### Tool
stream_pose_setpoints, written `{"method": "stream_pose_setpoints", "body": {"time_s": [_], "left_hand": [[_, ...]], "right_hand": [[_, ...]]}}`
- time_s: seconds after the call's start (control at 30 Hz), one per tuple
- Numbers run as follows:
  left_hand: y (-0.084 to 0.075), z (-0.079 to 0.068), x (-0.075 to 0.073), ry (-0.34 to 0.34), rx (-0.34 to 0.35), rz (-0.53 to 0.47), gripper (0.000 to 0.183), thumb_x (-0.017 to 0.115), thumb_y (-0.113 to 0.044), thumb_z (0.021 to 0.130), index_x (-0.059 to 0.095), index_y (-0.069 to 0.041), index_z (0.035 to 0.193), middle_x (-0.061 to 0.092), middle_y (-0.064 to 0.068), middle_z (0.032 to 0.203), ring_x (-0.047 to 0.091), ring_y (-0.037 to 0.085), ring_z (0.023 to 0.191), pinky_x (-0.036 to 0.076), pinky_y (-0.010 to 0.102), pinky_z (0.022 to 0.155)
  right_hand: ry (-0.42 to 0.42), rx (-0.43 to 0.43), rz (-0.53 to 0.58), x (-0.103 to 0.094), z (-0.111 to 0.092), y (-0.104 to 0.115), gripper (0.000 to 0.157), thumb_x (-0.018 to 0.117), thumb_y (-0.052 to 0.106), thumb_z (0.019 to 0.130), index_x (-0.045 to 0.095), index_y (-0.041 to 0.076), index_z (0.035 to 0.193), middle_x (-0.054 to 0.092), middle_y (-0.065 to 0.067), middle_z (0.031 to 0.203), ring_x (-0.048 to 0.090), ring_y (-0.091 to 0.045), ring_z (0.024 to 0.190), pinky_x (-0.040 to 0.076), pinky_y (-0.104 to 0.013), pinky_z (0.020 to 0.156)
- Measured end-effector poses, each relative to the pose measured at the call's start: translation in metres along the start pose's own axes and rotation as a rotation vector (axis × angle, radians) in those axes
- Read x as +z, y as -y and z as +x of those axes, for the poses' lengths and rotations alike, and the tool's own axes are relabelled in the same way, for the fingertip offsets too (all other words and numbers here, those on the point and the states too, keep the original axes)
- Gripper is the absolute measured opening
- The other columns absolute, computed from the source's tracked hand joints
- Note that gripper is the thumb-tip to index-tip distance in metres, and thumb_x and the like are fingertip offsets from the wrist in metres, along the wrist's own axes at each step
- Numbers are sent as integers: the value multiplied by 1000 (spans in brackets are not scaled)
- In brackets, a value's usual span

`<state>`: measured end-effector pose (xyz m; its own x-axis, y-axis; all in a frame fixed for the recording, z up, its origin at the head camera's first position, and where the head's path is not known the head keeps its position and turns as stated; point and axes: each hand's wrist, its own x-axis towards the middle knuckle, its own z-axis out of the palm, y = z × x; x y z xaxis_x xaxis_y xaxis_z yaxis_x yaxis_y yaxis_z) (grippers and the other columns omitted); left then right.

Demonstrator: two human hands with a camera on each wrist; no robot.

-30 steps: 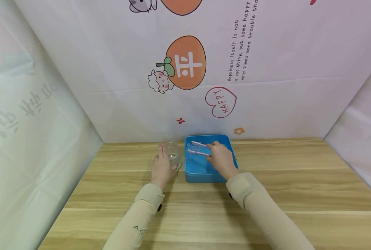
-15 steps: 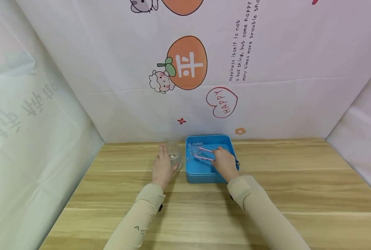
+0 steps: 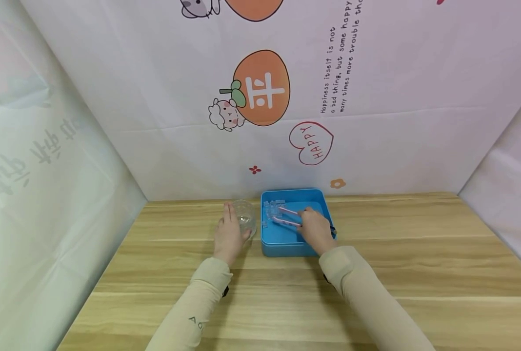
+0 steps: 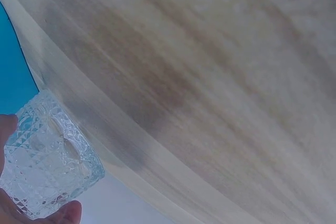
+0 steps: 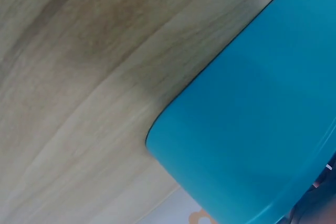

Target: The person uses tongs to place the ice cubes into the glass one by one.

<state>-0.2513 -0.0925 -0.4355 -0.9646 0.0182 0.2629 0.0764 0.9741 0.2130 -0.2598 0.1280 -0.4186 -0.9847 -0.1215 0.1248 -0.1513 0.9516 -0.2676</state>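
Note:
My left hand (image 3: pixel 228 236) holds a clear drinking glass (image 3: pixel 246 219) upright on the table, left of the blue box. The left wrist view shows the diamond-cut side of the glass (image 4: pixel 50 156), with a finger and thumb around it. My right hand (image 3: pixel 315 230) grips a pair of pink-and-white tongs (image 3: pixel 287 222) inside the open blue box (image 3: pixel 287 250). The spread tips of the tongs reach the small clear cubes (image 3: pixel 272 206) heaped at the box's left side. In the right wrist view the box wall (image 5: pixel 241 103) hides most of that hand.
The wooden table (image 3: pixel 282 302) meets a printed white cloth backdrop (image 3: pixel 177 161) just behind the box and glass. Another white cloth (image 3: pixel 58 195) hangs along the left side. A small dark piece (image 3: pixel 333 230) shows at the box's right edge.
My right hand has moved slightly right and toward me, and the tongs' tips have come down among the cubes, a bit closer together. The left hand stays on the glass.

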Motion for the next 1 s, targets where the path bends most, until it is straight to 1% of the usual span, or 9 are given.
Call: {"method": "stream_pose_setpoints", "body": {"time_s": [0.23, 0.47, 0.63, 0.9, 1.0], "left_hand": [[1, 2, 2, 4, -6, -7, 95, 71, -40, 83, 20, 6, 149, 26, 20, 155, 59, 35, 111, 53, 42, 90], [1, 2, 2, 4, -14, -18, 95, 72, -39, 83, 21, 5, 149, 26, 20, 155, 59, 35, 111, 53, 42, 91], [0, 2, 1, 6, -22, -37, 95, 73, -38, 82, 20, 5, 149, 26, 20, 156, 58, 35, 112, 52, 43, 92], [1, 1, 2, -9, -12, -28, 96, 73, -38, 82, 20, 6, 149, 27, 20, 155, 59, 35, 111, 53, 42, 92], [1, 0, 2, 2, -12, -30, 96, 73, -38, 83, 19, 6, 149, 26, 21, 155, 58, 36, 111, 52, 43, 92]], "right_hand": [[-10, -8, 0, -2, -1, -1, 37, 73, 15, 83, 67, 2, 117, 66, -15, 109, 65, -27, 92, 58, -40, 74], [-11, -8, -9, -2, -1, -3, 33, 71, 14, 85, 68, 2, 115, 66, -15, 108, 65, -28, 92, 58, -40, 78], [-6, -3, -7, -2, -1, -3, 31, 72, 13, 84, 69, 3, 114, 67, -15, 106, 64, -28, 92, 58, -41, 76], [-3, 6, -1, -3, -1, -3, 29, 73, 12, 83, 70, 3, 110, 68, -14, 103, 65, -26, 89, 58, -40, 76], [-1, 9, 2, -2, -1, -3, 30, 73, 12, 83, 70, 2, 111, 68, -14, 103, 65, -25, 88, 58, -39, 76]]}}
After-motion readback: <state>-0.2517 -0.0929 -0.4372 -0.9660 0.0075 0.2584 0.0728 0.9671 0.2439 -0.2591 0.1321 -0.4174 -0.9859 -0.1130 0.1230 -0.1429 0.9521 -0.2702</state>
